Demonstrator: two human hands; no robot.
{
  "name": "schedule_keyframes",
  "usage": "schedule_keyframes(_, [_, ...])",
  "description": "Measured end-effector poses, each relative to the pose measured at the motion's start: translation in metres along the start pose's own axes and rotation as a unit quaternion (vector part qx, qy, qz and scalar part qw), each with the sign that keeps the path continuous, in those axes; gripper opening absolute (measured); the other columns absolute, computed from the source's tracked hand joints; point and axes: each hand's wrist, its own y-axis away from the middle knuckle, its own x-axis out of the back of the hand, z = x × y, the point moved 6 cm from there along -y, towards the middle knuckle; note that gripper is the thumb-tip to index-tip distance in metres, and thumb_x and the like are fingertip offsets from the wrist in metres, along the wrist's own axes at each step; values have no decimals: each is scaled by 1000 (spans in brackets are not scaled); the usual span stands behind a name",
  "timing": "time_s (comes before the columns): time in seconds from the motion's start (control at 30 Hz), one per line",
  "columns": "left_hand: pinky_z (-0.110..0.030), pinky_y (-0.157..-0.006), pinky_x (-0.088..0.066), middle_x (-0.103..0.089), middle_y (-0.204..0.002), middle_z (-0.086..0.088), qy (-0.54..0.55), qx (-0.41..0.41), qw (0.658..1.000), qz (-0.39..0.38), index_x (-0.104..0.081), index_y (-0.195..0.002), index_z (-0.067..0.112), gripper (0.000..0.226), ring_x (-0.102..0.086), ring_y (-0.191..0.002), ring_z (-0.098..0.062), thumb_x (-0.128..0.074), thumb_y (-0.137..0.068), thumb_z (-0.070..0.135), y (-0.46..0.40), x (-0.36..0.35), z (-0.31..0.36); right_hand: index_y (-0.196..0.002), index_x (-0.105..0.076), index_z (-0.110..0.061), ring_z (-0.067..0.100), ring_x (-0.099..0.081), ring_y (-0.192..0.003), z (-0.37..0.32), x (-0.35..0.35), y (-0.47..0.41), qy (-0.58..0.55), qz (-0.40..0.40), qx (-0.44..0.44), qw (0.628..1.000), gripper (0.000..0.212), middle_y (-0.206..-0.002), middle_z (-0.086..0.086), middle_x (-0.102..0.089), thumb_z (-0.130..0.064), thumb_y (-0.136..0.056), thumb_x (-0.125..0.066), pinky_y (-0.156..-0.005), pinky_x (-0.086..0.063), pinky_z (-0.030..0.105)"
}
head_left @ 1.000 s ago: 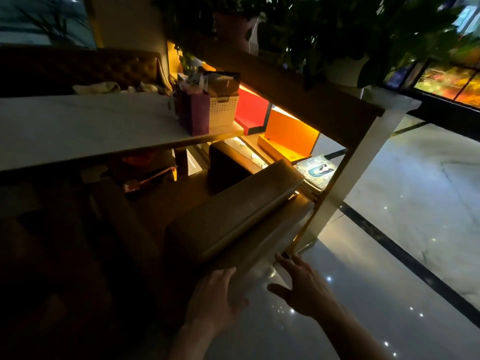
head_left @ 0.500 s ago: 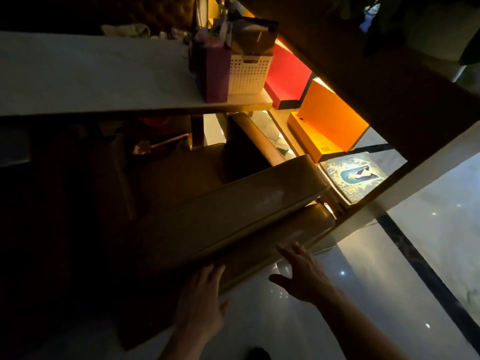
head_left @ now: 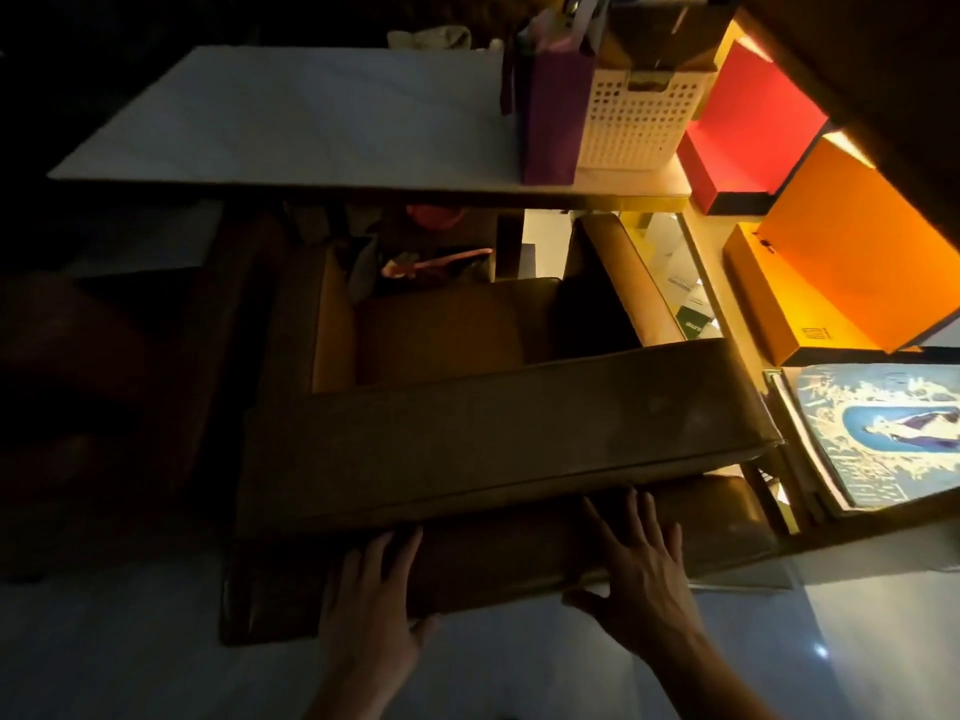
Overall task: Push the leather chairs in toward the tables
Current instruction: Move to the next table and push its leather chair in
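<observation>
The room is dark. A brown leather chair (head_left: 467, 407) stands in front of a white worktop (head_left: 291, 116), and the front of its seat sits just under the worktop's near edge. The chair's wide back is the part closest to the person.

Both hands are flat on the back of the chair. The left hand (head_left: 371, 610) lies low on the back, with its fingers (head_left: 395, 553) spread and pointing at the worktop. The right hand (head_left: 641, 579) lies beside it, more to the right, and its fingers (head_left: 639, 517) are spread too, with the tips at the seam under the top cushion. Both hands are open. They press on the chair and do not hold anything.

On the right end of the worktop stand a purple bag (head_left: 553, 116) and a white basket with holes (head_left: 641, 119), touching side by side. To the right of the worktop are a red box (head_left: 753, 127) and an orange box (head_left: 852, 252) in bright light. Near the chair's right side lies a blue picture book (head_left: 883, 433). The floor (head_left: 130, 667) is pale and shiny.
</observation>
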Motion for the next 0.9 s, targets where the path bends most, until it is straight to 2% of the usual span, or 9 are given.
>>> schedule_keyframes(0.07, [-41,-110,-31,-18,-152,14,5,16,1000,8,-9,-150,49,93,-23,-134,-18,-57,-74,76,-3,-2,1,-152,13,-43,40,12,-148,-1,-3,2,2,30,6,1000,110,-163,16,12,-85,-71,-49,-117,-5,65])
schedule_keyframes(0.13, [-39,-109,-33,-19,-150,15,6,21,1000,15,-11,-149,50,90,-23,-133,-17,-56,-76,75,-3,0,4,-154,6,-40,43,3,-148,-2,-6,3,16,43,7,999,107,-163,19,1,-87,-71,-44,-116,-11,67])
schedule_keyframes(0.23, [-40,-111,-32,-21,-148,14,9,28,1000,8,-12,-149,49,88,-23,-133,-17,-56,-77,74,-1,-1,4,-155,3,-37,43,0,-149,-1,-8,5,38,46,3,998,104,-163,21,-3,-87,-74,-39,-117,-11,66])
schedule_keyframes(0.43, [-39,-109,-37,-20,-148,17,22,2,1000,13,-12,-149,50,86,-20,-134,-15,-58,-80,70,7,-4,-6,-155,-11,-33,46,-15,-146,-6,-17,19,60,35,-14,997,102,-159,24,-18,-88,-73,-35,-113,-23,66])
schedule_keyframes(0.53, [-39,-110,-36,-20,-149,18,32,-12,999,10,-11,-149,50,84,-18,-135,-15,-58,-81,68,22,-9,-18,-153,-27,-29,49,-31,-140,-14,-29,38,57,33,-30,997,100,-153,27,-32,-90,-74,-24,-106,-32,68])
schedule_keyframes(0.6, [-39,-112,-33,-20,-151,17,36,-28,999,8,-10,-150,49,84,-16,-136,-17,-56,-82,68,35,-12,-30,-150,-36,-26,50,-38,-135,-24,-39,57,58,41,-35,997,97,-148,28,-39,-88,-76,-26,-101,-37,69])
schedule_keyframes(0.73, [-42,-119,-19,-14,-156,17,41,-50,998,-4,-5,-151,48,83,-11,-141,-19,-52,-86,66,62,-17,-57,-147,-42,-23,53,-44,-130,-47,-59,96,54,39,-44,997,96,-143,33,-43,-87,-76,-34,-94,-43,69])
schedule_keyframes(0.9, [-43,-118,-20,-11,-157,20,52,-63,996,-19,-4,-150,51,84,-8,-140,-17,-53,-84,67,71,-24,-80,-144,-46,-22,55,-50,-121,-63,-67,113,54,30,-64,996,98,-136,36,-49,-88,-76,-20,-83,-49,68])
